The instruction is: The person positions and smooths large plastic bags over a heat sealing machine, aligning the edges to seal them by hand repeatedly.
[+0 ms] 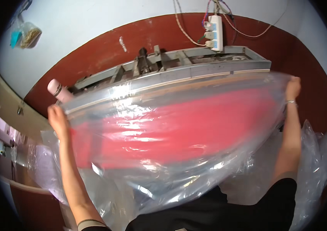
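Note:
A wide clear plastic sheet is stretched between my hands, shiny and partly blurred. My left hand is closed on its left edge, and my right hand grips the far right corner, higher up. Through the film shows a flat red surface with grey around it. The sheet's far edge lies along a grey metal frame, over a brownish strip. Loose folds hang down toward my body.
Behind, the metal frame holds crossbars and dark fittings. A pink bottle stands at its left end. A white power strip with cords hangs on the wall. More clear plastic bunches at right. A small bag hangs upper left.

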Motion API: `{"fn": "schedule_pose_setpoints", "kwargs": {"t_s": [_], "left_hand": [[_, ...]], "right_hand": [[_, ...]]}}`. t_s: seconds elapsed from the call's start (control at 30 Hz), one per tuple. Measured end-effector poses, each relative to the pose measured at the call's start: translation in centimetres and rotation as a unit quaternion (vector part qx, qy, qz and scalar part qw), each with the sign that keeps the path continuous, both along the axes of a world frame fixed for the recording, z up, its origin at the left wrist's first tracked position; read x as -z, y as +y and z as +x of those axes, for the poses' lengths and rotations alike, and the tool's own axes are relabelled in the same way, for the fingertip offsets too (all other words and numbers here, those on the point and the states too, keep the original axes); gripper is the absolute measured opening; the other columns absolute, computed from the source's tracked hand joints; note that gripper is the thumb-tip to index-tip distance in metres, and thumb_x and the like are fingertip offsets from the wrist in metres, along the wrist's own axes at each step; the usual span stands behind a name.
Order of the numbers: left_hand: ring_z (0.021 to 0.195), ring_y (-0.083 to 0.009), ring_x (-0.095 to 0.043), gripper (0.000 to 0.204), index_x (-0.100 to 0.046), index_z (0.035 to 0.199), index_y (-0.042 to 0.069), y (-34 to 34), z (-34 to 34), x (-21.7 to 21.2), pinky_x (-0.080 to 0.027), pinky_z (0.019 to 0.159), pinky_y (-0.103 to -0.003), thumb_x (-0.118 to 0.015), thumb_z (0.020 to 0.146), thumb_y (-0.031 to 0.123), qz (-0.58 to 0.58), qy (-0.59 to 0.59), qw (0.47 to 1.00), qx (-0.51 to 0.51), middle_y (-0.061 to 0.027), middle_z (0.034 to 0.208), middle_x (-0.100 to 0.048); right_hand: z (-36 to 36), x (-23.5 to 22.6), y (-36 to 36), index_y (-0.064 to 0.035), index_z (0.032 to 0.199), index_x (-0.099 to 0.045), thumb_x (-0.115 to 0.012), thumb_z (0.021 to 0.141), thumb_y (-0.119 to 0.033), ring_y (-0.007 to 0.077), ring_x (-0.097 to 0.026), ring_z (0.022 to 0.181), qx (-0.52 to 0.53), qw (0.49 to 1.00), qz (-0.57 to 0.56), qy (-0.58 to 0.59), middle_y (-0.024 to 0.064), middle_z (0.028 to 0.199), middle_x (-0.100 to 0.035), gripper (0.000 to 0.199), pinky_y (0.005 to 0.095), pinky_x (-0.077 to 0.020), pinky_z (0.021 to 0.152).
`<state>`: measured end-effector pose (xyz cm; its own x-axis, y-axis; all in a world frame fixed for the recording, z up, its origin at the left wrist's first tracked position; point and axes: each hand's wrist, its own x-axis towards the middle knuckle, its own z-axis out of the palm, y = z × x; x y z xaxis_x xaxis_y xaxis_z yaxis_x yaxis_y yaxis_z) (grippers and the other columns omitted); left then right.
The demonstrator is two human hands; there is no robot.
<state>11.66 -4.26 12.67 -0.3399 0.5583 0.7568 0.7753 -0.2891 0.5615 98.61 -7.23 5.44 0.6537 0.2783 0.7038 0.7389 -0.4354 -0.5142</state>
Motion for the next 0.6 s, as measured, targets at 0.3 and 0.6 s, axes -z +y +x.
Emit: {"fn": "schedule_pose_setpoints", "kwargs": {"t_s": [0.3, 0.6], "left_hand": [[0.059, -0.0051, -0.036, 0.01, -0.049, 0.076, 0.008, 5.2, -12.1, 18.2, -0.032, 0.053, -0.02, -0.048, 0.085, 0.013, -0.076, -0.267, 0.96, 0.03, 0.0046, 0.064, -0.042], [0.054, -0.0037, -0.033, 0.012, -0.049, 0.073, 0.009, 10.0, -12.3, 18.9, -0.028, 0.049, -0.018, -0.055, 0.083, 0.012, -0.024, -0.27, 0.959, 0.082, 0.0068, 0.062, -0.04]], "right_hand": [[-7.2, 10.8, 9.1, -0.0023, 0.076, -0.049, -0.053, 0.084, -0.018, 0.0143, -0.047, 0.056, -0.232, 0.966, 0.117, 0.015, 0.0048, 0.061, -0.05, 0.018, 0.0286, -0.0393, 0.054], [-6.5, 11.3, 10.3, -0.0068, 0.075, -0.049, -0.062, 0.079, -0.012, 0.0064, -0.044, 0.052, -0.307, 0.9, 0.222, 0.215, -0.002, 0.06, -0.047, 0.014, 0.0201, -0.0352, 0.047]]}}
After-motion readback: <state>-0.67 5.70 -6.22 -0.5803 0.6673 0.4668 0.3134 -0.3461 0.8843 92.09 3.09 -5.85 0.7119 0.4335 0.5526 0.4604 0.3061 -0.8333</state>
